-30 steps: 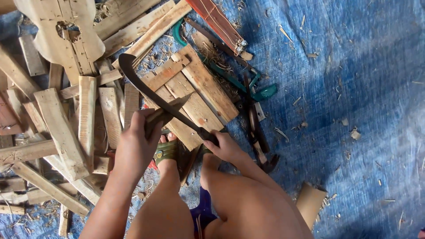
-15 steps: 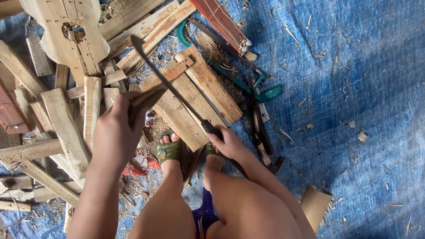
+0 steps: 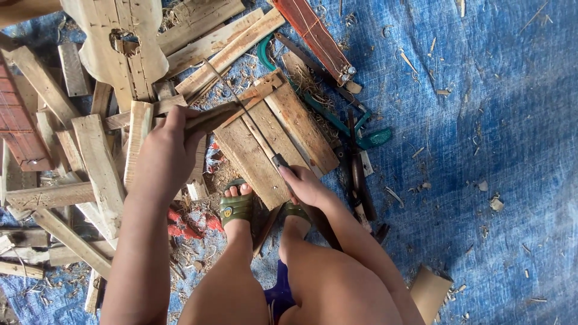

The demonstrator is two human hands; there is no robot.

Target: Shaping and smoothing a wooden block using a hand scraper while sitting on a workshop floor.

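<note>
Two hands, left hand gripping wood strip, right hand gripping blade

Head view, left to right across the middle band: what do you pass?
Red slatted piece → loose wood planks → left hand gripping a wood strip → knife blade → right hand → pliers → blue tarp.

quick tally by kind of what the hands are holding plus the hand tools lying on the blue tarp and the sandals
Billhook-type blade in the right hand: 1
Wooden stick held by the left hand: 1
Green-handled saw on the tarp: 1
Dark pliers-like tool: 1
Green sandals: 2
Total: 6
</note>
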